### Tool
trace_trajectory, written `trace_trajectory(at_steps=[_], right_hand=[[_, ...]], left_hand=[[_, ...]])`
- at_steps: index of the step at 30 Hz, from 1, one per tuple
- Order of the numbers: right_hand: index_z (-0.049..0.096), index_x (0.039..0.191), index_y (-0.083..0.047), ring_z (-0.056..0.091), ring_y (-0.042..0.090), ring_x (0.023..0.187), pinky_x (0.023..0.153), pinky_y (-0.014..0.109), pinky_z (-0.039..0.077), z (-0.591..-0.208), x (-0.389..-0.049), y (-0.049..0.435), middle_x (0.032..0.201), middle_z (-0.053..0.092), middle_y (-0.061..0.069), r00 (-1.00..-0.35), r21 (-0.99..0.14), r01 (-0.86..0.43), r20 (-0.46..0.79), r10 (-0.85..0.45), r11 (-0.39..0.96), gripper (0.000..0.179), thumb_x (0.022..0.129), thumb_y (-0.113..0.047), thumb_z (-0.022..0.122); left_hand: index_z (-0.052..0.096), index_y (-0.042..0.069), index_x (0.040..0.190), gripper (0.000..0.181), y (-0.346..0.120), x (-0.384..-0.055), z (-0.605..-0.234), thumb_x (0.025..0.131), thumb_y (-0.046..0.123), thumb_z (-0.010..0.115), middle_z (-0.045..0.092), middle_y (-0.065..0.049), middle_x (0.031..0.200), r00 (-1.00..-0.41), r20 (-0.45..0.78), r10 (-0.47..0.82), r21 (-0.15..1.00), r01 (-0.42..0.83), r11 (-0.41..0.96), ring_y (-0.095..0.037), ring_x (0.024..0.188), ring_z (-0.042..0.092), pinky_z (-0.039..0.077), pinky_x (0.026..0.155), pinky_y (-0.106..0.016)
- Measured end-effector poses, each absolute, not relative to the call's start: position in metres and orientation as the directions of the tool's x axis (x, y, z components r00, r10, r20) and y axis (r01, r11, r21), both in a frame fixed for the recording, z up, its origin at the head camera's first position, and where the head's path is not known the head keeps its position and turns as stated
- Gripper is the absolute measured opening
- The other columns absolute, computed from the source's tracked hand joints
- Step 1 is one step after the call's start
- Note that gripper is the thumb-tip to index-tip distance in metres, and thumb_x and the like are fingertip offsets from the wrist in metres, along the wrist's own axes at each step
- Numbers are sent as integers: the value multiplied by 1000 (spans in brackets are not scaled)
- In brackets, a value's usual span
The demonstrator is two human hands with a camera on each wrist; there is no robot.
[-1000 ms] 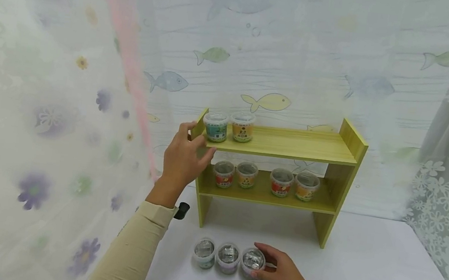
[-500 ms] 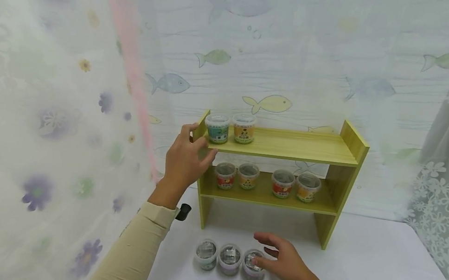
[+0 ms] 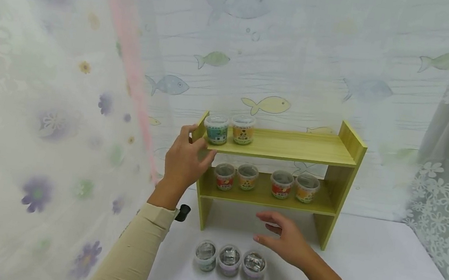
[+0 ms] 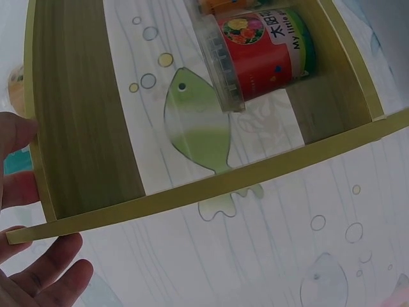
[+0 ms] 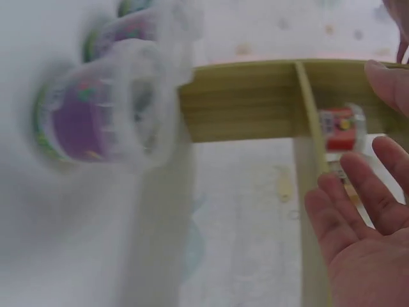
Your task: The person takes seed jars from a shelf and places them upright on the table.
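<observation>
My left hand (image 3: 183,160) grips the upper left corner of a yellow-green wooden shelf (image 3: 299,147). In the left wrist view, fingers (image 4: 54,272) lie along the outer side of its panel and others curl over the edge. My right hand (image 3: 285,241) is raised over the table in front of the shelf, fingers spread and holding nothing. Just below it, a lilac tub (image 3: 253,267) with a silvery top stands at the right end of a row, beside another lilac tub (image 3: 229,261) and a pale green tub (image 3: 205,256).
A teal tub (image 3: 217,130) and an orange tub (image 3: 243,130) stand on the upper board's left. The lower board bears two red-and-orange pairs, including a red tub (image 3: 281,185) and an orange tub (image 3: 306,190). Patterned curtains (image 3: 302,51) hang behind and at both sides.
My right hand has let go of the rightmost lilac tub and risen away from it toward the shelf. The left hand stays on the shelf's corner.
</observation>
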State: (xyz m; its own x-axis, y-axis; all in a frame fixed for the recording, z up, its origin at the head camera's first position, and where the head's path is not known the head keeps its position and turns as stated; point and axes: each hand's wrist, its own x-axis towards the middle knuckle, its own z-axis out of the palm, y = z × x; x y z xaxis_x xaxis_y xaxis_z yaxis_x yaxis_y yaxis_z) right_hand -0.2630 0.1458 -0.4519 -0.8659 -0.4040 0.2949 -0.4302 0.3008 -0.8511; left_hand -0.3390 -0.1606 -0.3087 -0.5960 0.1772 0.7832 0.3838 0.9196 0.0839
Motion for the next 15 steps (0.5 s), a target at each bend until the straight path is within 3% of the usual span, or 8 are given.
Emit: trace_trajectory(at_steps=[9,15], right_hand=[[64,132,-11,64,30,126,106,41,52,-420,-269,143,133,67,8,-837,-812,-508,387,-386,287,50,88,-20,85],[66,128,-7,64,34,123,104,44,53,-399,-275,139,129,68,12,-784,-755,-600,489,-383,264,47,85,-11,86]], left_hand=[[68,15,89,33,-161,-341,-310,95,46,72,48,-15,148,-612,773,168,96,376,922,-27,100,64,59,69,-42],[68,15,90,33,-162,-342,-310,95,48,72,48,-14,148,-619,768,163,100,368,925,-27,100,64,60,69,-42]])
